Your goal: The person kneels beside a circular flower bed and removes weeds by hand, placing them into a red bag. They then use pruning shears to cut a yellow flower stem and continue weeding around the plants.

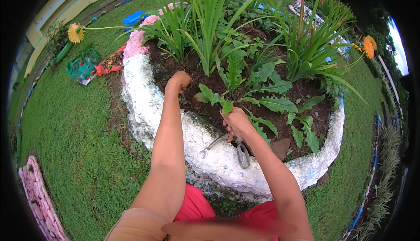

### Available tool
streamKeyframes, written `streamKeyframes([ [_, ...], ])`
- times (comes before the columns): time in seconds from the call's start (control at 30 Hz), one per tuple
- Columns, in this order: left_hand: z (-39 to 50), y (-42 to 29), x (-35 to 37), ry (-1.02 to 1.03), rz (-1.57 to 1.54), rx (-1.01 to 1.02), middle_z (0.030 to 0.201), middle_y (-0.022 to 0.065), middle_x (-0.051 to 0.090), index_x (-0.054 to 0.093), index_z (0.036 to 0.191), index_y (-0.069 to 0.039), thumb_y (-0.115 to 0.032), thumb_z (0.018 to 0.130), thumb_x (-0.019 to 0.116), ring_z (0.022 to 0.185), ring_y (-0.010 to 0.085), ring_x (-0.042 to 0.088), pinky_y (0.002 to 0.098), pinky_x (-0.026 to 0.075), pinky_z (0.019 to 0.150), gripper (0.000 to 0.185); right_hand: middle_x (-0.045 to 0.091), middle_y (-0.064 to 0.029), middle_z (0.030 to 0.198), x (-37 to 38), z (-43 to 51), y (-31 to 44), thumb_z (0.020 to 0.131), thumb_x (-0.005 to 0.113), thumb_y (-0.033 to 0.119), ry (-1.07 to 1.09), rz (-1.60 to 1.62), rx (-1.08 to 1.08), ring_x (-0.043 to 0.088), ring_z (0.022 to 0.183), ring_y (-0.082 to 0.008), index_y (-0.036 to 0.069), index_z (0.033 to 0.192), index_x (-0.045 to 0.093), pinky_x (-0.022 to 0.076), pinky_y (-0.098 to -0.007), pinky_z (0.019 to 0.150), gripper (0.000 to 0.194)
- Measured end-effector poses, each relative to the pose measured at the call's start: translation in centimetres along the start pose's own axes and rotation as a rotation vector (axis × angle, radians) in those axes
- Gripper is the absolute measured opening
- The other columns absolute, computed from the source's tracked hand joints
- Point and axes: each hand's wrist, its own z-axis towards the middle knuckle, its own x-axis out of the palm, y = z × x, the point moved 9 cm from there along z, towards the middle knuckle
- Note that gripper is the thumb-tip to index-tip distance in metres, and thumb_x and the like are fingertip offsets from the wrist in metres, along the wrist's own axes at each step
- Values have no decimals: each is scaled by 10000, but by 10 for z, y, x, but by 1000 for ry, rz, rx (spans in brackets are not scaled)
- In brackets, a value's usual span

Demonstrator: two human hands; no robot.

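My left hand point(179, 81) is low over the dark soil point(203, 106) just inside the white-painted rim, its fingers curled down; whether they pinch something is hidden. My right hand point(235, 122) grips a metal garden tool, likely shears or scissors, whose grey looped handle point(243, 155) juts below the fist over the rim. The tool's dark far end is mostly hidden by a leaf. Around and beyond the right hand spreads a plant with jagged green leaves point(277, 104). Tall strap-leaved plants point(205, 28) grow farther back in the bed.
A rough white-painted planter rim point(197, 152) curves round the bed in front of me. Grass point(85, 136) surrounds it. On the left lie a green patterned bag point(83, 65), a red bag point(110, 67) with debris and a blue container point(134, 18). Orange flowers point(369, 47) lean out at right.
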Motion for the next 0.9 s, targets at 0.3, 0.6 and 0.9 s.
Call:
streamKeyframes([
  [0.3, -5, -6, -13, -76, 56, 104, 744, 171, 663, 677, 871, 51, -313, 915, 617, 590, 279, 623, 410, 497, 563, 371, 647, -197, 903, 16, -67, 33, 817, 529, 55, -257, -1332, -566, 691, 787, -330, 41, 1082, 672, 567, -425, 658, 301],
  [0.6, -67, -92, -10, 40, 219, 347, 699, 58, 600, 672, 1075, -9, -342, 919, 631, 601, 172, 535, 345, 456, 538, 370, 595, -232, 1170, 30, -60, 37, 953, 517, 299, -59, -1184, -350, 593, 1067, -390, 41, 1392, 436, 449, -499, 923, 515],
  [0.9, -60, -78, -19, 79, 117, 301, 868, 48, 655, 681, 1099, -12, -361, 913, 637, 721, 163, 576, 339, 488, 574, 399, 555, -217, 1166, 106, -302, 192, 924, 586, 180, 347, 62, -918, 540, 1084, -351, -29, 1378, 401, 399, -418, 987, 532],
])
